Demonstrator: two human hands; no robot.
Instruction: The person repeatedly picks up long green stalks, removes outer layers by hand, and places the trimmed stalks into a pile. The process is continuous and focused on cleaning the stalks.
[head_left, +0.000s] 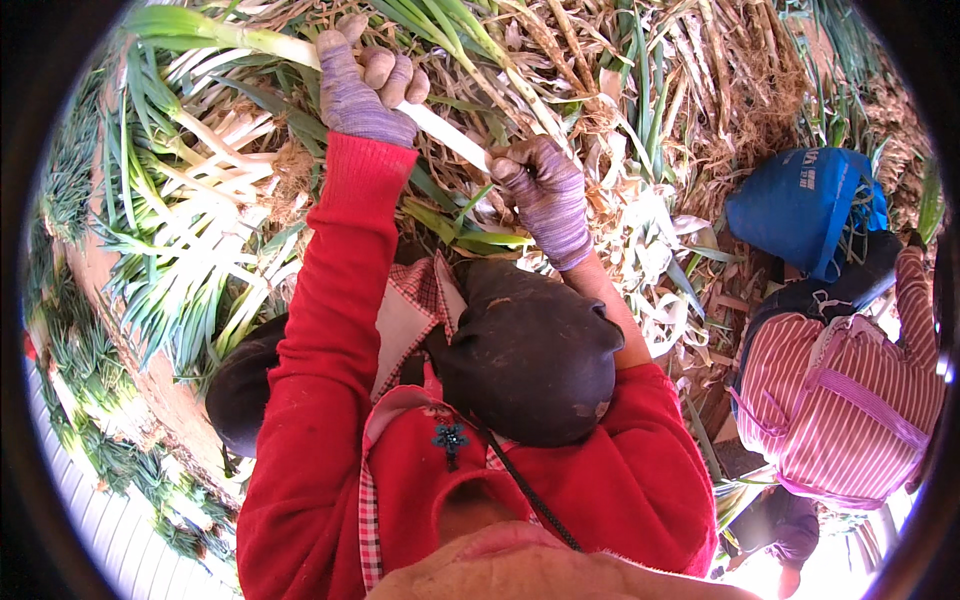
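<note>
A leek or large scallion (446, 133) slants across in front of me, green leaves at the upper left and white stem toward the lower right. My left hand (369, 88), in a purple knitted glove, is closed around its middle. The lower end of the white stem meets the fingers of my right hand (544, 196), also gloved, which pinch it; the root tip is hidden there. Left of my hands lies a pile of leeks (202, 217) with white stems and some roots showing. Dry husks and peeled leaves (637, 225) cover the ground on the right.
Unpeeled leeks with brown leaves and roots (720, 82) are heaped at the upper right. A co-worker in a striped garment (832, 405) is at the right, near a blue bag (795, 206). Bundled leeks (97, 360) line the far left. My dark-covered knee (532, 352) rises below my hands.
</note>
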